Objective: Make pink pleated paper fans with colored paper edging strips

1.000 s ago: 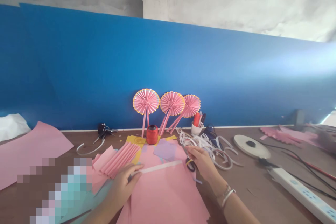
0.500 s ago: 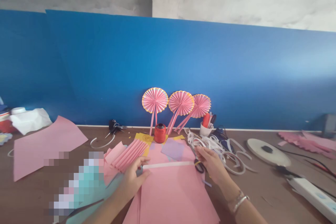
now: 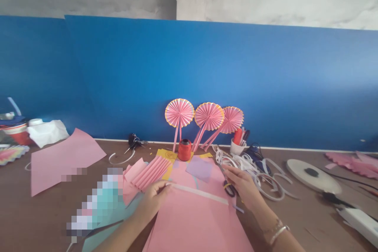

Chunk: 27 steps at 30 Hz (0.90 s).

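My left hand [image 3: 155, 197] pinches the left end of a narrow white paper strip [image 3: 201, 194], which slants down to the right over a stack of pink paper sheets [image 3: 203, 224]. My right hand [image 3: 243, 187], its fingers stretched out, is beside a pair of scissors [image 3: 229, 189] with dark handles. Those fingers are close to the scissors; whether they touch is unclear. Beyond my hands are a red thread spool [image 3: 184, 151], a lilac paper piece [image 3: 201, 169] and pleated pink paper [image 3: 153, 171].
Three round pink paper fans [image 3: 179, 113] lean against the blue panel [image 3: 124, 71]. Curled white strips [image 3: 270, 193] and a white cup of pens [image 3: 237, 148] lie to the right, with a glue gun or similar white device [image 3: 362, 222]. A loose pink sheet [image 3: 65, 157] rests leftward.
The right end of the white strip has dropped toward me, so it now slants instead of lying level. My left hand still pinches its left end. The whole view has shifted slightly.
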Tool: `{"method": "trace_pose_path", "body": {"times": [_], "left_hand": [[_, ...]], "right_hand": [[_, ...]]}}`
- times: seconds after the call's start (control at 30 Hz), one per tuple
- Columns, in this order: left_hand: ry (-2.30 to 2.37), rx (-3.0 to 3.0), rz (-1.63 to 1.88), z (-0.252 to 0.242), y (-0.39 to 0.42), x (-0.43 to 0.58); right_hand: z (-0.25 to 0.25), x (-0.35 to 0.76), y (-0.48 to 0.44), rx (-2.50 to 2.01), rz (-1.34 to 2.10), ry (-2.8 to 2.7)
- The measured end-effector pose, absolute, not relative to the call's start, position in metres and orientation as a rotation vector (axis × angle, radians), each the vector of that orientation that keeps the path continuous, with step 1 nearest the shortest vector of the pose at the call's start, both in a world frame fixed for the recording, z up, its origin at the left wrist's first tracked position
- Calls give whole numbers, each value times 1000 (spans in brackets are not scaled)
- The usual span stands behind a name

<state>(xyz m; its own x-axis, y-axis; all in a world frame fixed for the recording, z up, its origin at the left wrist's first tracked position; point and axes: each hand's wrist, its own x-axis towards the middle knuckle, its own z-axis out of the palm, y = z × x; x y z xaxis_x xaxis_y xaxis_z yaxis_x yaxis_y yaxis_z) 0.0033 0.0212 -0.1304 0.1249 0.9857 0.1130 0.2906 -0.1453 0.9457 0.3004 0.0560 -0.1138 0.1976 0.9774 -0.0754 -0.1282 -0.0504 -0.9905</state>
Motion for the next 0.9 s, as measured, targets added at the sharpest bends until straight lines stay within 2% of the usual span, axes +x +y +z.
{"method": "trace_pose_path", "body": {"times": [0.5,0.67,0.9], "left_hand": [[1316,1379,1050,-139,26,5],[1314,1338,1083,-132,21,8],[1304,1329,1122,-136,25,12]], "right_hand": [[-112,284,50,-1263,1025,-1216],[-112,266,36,-1302,851,-1467],[-98,216,23,-1311,823,-1743]]}}
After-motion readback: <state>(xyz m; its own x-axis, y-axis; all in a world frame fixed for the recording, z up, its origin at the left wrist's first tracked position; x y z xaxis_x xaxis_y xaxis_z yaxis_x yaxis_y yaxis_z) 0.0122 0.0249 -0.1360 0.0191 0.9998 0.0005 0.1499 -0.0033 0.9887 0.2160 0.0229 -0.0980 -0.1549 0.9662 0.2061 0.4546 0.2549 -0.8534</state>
